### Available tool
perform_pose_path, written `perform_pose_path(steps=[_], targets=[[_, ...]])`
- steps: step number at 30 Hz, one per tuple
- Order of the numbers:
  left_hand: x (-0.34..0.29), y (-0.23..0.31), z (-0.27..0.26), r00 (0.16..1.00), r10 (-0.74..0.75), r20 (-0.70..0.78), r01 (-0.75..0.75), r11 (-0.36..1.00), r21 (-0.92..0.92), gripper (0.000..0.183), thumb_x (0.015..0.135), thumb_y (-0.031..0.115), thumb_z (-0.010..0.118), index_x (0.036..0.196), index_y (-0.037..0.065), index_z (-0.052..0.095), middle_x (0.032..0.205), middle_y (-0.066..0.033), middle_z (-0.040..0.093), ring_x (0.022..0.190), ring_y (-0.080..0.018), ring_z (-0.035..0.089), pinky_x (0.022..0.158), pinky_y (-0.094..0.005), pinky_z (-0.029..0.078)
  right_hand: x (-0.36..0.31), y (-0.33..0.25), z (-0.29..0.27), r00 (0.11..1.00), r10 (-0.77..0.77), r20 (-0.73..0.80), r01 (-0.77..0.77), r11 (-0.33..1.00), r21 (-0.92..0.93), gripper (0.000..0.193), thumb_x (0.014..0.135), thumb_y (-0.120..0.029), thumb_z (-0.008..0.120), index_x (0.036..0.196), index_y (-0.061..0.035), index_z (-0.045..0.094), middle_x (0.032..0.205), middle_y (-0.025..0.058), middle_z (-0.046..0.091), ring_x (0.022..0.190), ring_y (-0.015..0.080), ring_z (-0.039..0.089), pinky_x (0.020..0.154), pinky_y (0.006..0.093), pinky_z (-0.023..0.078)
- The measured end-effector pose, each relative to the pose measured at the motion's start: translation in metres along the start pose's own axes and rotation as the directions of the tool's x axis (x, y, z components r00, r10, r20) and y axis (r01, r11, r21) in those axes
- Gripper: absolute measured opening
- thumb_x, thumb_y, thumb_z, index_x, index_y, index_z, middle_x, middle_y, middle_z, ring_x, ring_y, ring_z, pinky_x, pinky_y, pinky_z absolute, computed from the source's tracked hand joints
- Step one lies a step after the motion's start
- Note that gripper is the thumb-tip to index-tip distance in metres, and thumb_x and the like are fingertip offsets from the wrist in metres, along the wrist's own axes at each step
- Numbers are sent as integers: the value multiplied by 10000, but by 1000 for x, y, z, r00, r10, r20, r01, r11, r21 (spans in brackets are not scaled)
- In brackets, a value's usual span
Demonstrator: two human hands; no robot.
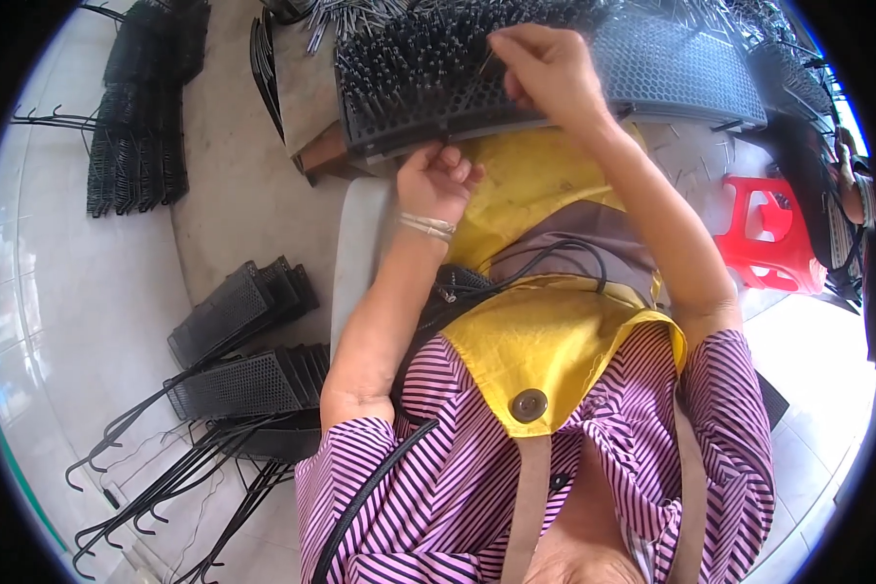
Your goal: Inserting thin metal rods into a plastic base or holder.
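A long dark perforated rack (672, 73) lies across in front of me. Many thin metal pins (409, 73) stand in the holes of its left part, while the right part shows bare holes. Above the rack, my right hand (555, 78) is pinched, thumb against forefinger, with a thin pin-like piece showing at the fingertips. My left hand (441, 183), fingers curled, is at the rack's near edge. Whatever it may hold there is too small and dark to make out. A yellow apron (516, 180) covers my lap below the rack.
A brown wooden support (321, 153) is under the rack's left end. Stacks of black perforated racks with long hooks (234, 384) lie at the lower left; more black racks (136, 146) stand at the upper left. A red plastic stool (769, 238) is at right, near another person's arm (852, 190).
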State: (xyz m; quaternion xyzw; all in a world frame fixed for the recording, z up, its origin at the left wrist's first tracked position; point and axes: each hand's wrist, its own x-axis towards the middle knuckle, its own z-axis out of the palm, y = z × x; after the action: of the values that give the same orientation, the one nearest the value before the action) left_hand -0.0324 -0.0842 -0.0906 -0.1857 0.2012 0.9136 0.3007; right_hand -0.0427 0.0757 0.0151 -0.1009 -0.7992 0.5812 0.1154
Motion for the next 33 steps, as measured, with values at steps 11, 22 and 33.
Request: perform_pose_path(steps=[11, 22, 33], targets=[[-1, 4, 3, 1000, 17, -24, -12, 983, 184, 217, 784, 145, 398, 589, 74, 464, 559, -56, 472, 496, -188, 411, 694, -407, 406, 47, -9, -40, 439, -544, 715, 872, 66, -485, 180, 664, -120, 543, 834, -77, 585, 703, 124, 475, 752, 301, 478, 633, 396, 397], [-6, 0, 3, 999, -1, -38, 7, 987, 161, 202, 785, 147, 408, 612, 76, 483, 599, -46, 490, 518, -169, 419, 724, -387, 391, 56, 14, -26, 501, -619, 605, 848, 210, -487, 63, 630, -82, 570, 663, -28, 571, 876, 111, 537, 1052, 315, 423, 796, 376, 403], [-30, -2, 14, 972, 71, -225, -31, 984, 175, 71, 763, 110, 438, 727, 88, 494, 644, -42, 475, 536, -167, 406, 707, -384, 397, 31, 3, -20, 550, -713, 435, 777, 246, -579, 100, 652, -45, 597, 751, -35, 587, 1019, 141, 530, 1032, 347, 447, 806, 421, 399]])
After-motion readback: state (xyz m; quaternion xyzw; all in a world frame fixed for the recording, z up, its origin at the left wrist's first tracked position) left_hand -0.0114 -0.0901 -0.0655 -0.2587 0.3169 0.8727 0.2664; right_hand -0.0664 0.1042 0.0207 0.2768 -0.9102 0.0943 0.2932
